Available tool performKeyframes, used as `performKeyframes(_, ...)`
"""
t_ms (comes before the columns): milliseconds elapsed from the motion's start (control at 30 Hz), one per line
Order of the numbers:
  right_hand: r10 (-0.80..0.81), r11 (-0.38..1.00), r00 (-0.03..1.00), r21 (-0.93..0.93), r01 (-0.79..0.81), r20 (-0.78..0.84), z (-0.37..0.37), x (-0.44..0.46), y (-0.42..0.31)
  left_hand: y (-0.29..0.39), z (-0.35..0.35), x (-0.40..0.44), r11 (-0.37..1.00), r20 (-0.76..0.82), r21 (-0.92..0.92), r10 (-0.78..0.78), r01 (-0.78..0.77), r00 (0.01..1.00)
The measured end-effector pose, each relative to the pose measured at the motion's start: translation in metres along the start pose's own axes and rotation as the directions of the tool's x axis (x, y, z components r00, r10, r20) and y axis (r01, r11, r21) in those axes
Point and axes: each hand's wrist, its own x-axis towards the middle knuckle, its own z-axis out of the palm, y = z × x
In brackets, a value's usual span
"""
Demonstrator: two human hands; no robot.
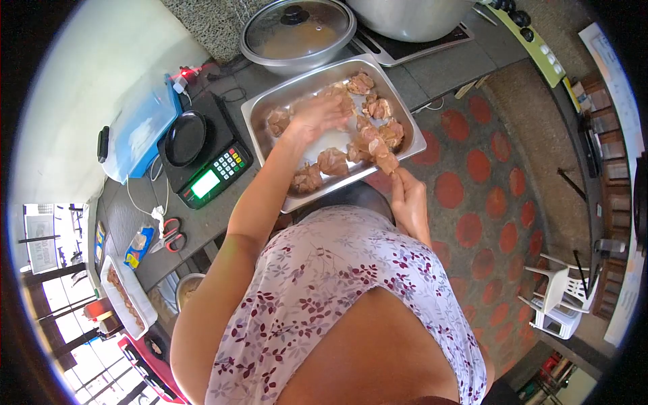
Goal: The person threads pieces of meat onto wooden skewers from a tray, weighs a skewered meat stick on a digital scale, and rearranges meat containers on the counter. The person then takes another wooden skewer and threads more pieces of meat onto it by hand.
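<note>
A rectangular metal tray (pixel 255 128) holds several clumps of raw, seasoned-looking meat (pixel 332 162) along its sides. My left hand (pixel 318 115) reaches over the far left part of the tray, fingers stretched out and close together, by a piece of meat at the back. Whether it touches that piece I cannot tell. At the tray's near right corner, my right hand (pixel 409 199) pinches the near end of a meat skewer (pixel 374 145), a line of pieces slanting into the tray. The stick itself is hidden.
Left of the tray stands a black scale (pixel 206 182) with a lit display, a dark dish (pixel 185 138) on top. Scissors (pixel 173 236) and a long white tray (pixel 138 300) lie farther left. A lidded pan (pixel 297 34) and a large pot (pixel 408 17) stand behind.
</note>
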Motion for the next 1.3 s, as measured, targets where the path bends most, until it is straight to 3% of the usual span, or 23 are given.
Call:
performKeyframes(67,-0.006,1.0,1.0,0.0,0.006,0.008,-0.001,-0.001,0.0,0.003,0.002,-0.001,0.994,-0.089,0.11,0.018,-0.008,0.996)
performKeyframes(167,-0.011,1.0,1.0,0.019,0.011,0.016,-0.001,-0.002,-0.001,0.009,0.006,-0.003,0.986,-0.105,0.167,0.021,-0.003,0.994)
performKeyframes(300,-0.011,1.0,0.999,0.03,0.01,0.03,-0.003,-0.001,0.001,0.013,0.016,-0.012,0.986,-0.119,0.165,0.015,0.005,0.993)
performKeyframes(367,-0.014,0.999,0.999,0.033,0.013,0.031,-0.003,-0.001,0.002,0.009,0.019,-0.014,0.964,-0.044,0.238,0.131,-0.117,0.99)
performKeyframes(700,0.013,0.999,0.999,0.045,-0.014,0.03,-0.006,-0.005,-0.004,0.018,0.018,-0.013,0.974,-0.115,0.216,0.091,-0.064,0.989)
performKeyframes(767,0.003,0.999,1.0,0.046,-0.004,0.025,-0.005,-0.005,0.0,0.015,0.013,-0.01,0.971,-0.027,0.224,0.098,-0.089,0.995)
performKeyframes(900,-0.01,0.993,1.0,0.119,0.013,-0.024,0.001,-0.004,0.003,0.015,0.016,-0.011,0.965,-0.033,0.247,0.096,-0.085,0.995)
performKeyframes(1033,0.039,0.998,0.999,0.044,-0.04,0.024,0.002,-0.005,-0.003,0.014,0.02,-0.017,0.962,-0.066,0.261,0.099,-0.079,0.993)
performKeyframes(1100,-0.06,0.989,0.998,0.137,0.063,-0.023,0.007,-0.006,0.001,0.011,0.019,-0.016,0.962,-0.076,0.263,0.102,-0.079,0.992)
performKeyframes(1300,-0.046,0.996,0.999,0.081,0.047,-0.006,0.009,-0.004,-0.002,-0.001,0.017,-0.019,0.978,-0.033,0.193,0.082,-0.074,0.996)
